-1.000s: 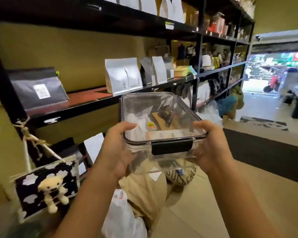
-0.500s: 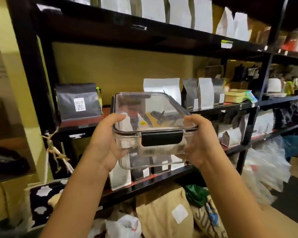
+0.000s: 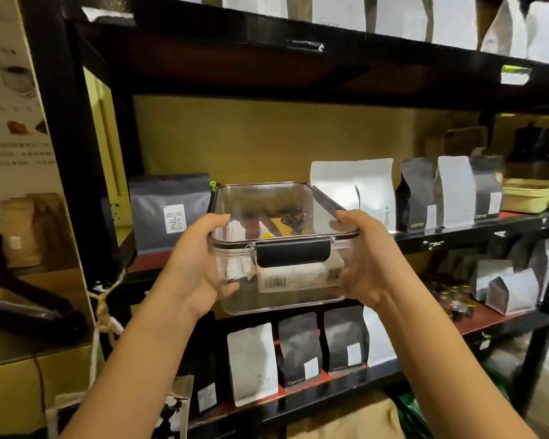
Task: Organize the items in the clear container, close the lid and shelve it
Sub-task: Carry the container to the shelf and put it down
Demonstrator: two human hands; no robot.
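Observation:
I hold the clear container point(image 3: 286, 289) in front of the black shelf unit, level with its middle shelf point(image 3: 152, 259). Its transparent lid point(image 3: 267, 204) is on and the black latch point(image 3: 293, 252) at the near side is down. Inside I see white packets, a barcoded label and a dark cord. My left hand point(image 3: 200, 267) grips the left end, thumb over the lid's edge. My right hand point(image 3: 365, 264) grips the right end the same way. The container's far end sits between a grey bag and a white bag on that shelf.
A grey labelled bag point(image 3: 170, 212) stands left of the gap, a white bag point(image 3: 355, 191) right of it, then more grey and white coffee bags point(image 3: 454, 191). The lower shelf point(image 3: 298, 403) holds several bags. A black upright post point(image 3: 61, 122) rises at left, the upper shelf point(image 3: 267, 71) overhead.
My view has swung left and closer to the shelves. The container has risen and moved forward towards the gap on the middle shelf. Both hands keep their grip.

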